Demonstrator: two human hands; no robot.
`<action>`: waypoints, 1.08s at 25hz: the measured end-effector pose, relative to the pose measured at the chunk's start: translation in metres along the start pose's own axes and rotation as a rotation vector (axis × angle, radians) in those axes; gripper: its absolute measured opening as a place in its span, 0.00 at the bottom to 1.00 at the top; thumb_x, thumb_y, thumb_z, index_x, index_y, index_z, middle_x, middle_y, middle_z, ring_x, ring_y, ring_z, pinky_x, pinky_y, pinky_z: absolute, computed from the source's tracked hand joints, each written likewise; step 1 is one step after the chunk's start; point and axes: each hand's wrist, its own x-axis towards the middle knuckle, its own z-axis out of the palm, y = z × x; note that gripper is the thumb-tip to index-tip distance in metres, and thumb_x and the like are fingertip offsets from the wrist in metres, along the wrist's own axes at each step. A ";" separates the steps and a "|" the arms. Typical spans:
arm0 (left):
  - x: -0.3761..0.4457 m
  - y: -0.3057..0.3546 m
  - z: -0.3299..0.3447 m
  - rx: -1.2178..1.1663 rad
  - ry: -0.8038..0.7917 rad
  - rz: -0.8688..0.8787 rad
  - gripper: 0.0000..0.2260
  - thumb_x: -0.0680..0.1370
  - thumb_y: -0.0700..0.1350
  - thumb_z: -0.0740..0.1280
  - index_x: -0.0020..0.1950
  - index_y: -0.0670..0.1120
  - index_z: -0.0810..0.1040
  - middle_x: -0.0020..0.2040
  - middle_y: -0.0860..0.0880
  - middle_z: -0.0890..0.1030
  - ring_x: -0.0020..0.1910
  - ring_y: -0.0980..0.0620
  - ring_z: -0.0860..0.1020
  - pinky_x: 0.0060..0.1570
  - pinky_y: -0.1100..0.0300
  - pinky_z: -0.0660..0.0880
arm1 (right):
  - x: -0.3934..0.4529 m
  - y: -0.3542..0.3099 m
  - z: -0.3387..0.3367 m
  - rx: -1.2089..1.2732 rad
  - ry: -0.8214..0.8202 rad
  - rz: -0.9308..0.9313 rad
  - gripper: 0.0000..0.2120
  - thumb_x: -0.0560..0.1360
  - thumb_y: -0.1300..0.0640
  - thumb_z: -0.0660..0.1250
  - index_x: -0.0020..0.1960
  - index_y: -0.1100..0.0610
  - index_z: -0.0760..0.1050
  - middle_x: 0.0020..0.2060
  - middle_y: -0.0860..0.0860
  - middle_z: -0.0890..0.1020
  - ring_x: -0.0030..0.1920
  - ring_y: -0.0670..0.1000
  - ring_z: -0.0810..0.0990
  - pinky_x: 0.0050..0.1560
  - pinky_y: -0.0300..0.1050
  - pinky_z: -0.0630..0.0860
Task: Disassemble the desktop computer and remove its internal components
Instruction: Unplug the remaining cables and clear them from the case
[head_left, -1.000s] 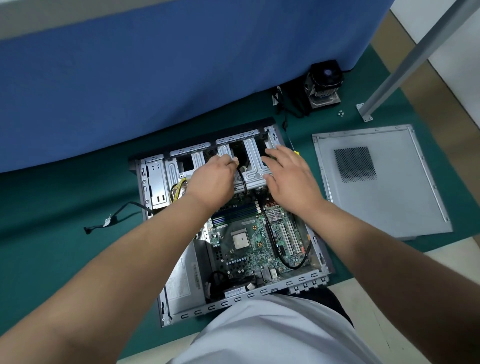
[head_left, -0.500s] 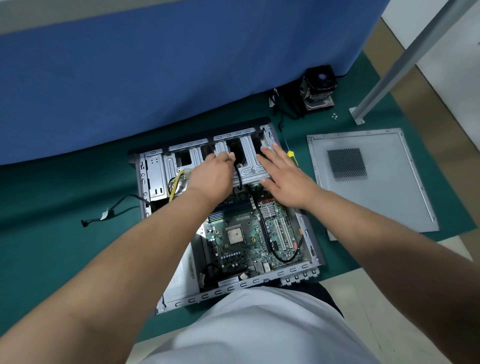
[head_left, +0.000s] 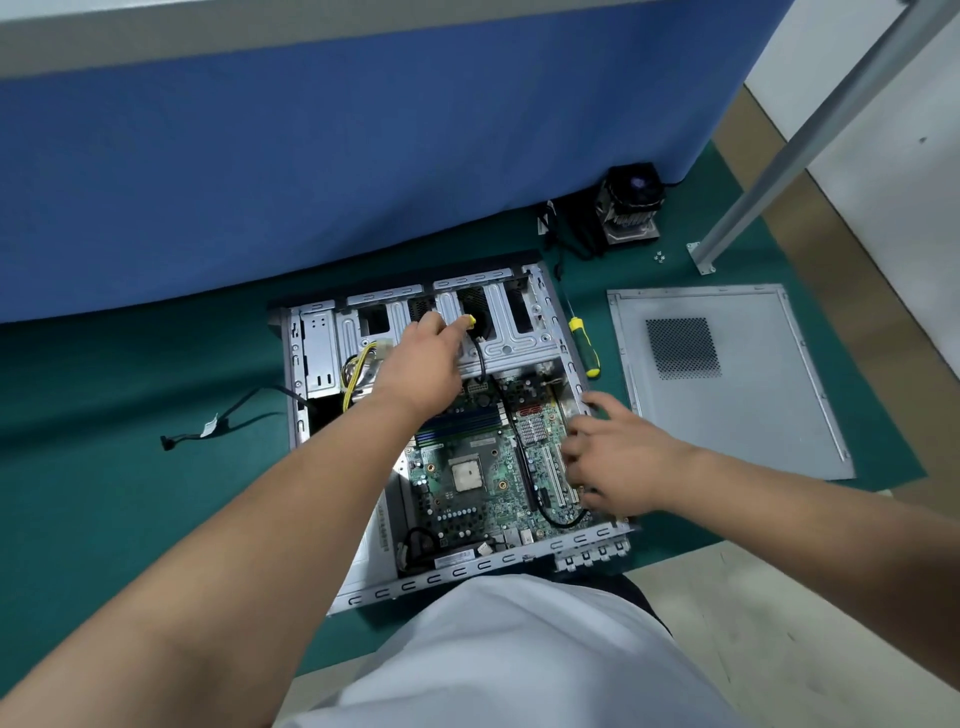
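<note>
Head: computer case (head_left: 317, 358) open, motherboard (head_left: 467, 473) exposed.

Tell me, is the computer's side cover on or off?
Off. The grey side panel lies flat on the green mat, beside the open computer case, so the motherboard shows.

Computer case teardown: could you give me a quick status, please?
Left hand pinches yellow-tipped black cable at the drive cage. Right hand over the motherboard, grip unclear. Motherboard still in.

Left hand (head_left: 421, 364) pinching, right hand (head_left: 621, 457) curled
</note>
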 end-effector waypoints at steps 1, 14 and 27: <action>-0.001 0.000 0.000 -0.056 0.008 -0.014 0.30 0.81 0.37 0.61 0.83 0.51 0.60 0.65 0.46 0.71 0.66 0.44 0.69 0.61 0.46 0.75 | 0.002 -0.007 -0.002 -0.061 -0.072 0.032 0.12 0.78 0.43 0.66 0.56 0.46 0.83 0.57 0.46 0.82 0.70 0.54 0.69 0.77 0.68 0.41; -0.084 0.018 0.044 -0.426 -0.172 0.123 0.17 0.79 0.38 0.65 0.66 0.52 0.78 0.63 0.53 0.78 0.60 0.52 0.78 0.61 0.55 0.76 | 0.021 -0.033 -0.028 0.170 0.165 0.081 0.13 0.77 0.63 0.64 0.58 0.50 0.74 0.44 0.46 0.79 0.53 0.53 0.77 0.75 0.67 0.52; -0.087 0.051 0.074 -0.671 -0.340 0.026 0.09 0.84 0.50 0.67 0.57 0.48 0.84 0.48 0.48 0.85 0.42 0.53 0.78 0.48 0.57 0.76 | 0.003 -0.005 -0.049 0.192 0.248 0.258 0.10 0.83 0.42 0.58 0.55 0.45 0.76 0.48 0.43 0.79 0.59 0.50 0.73 0.73 0.62 0.53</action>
